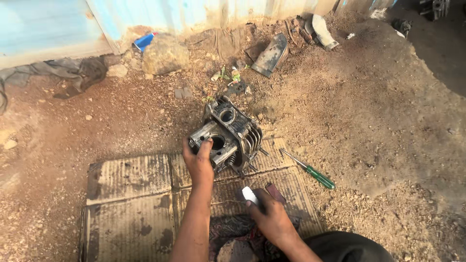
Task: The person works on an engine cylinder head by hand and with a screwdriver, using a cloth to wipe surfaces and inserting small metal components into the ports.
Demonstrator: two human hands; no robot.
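Note:
A dirty metal engine cylinder head (232,133) with cooling fins rests at the far edge of a flattened cardboard sheet (131,194) on the dirt ground. My left hand (198,162) grips its near side, thumb on the top face beside a round port. My right hand (272,218) is lower, near my knee, and holds a small white object (249,194) between the fingers. A green-handled screwdriver (310,171) lies on the cardboard's right edge, to the right of the cylinder head.
A large stone (164,54), a blue can (143,41), dark rags (73,70) and scrap metal pieces (271,54) lie along a pale blue sheet-metal wall (48,24) at the back. Loose gravel and dirt surround the cardboard.

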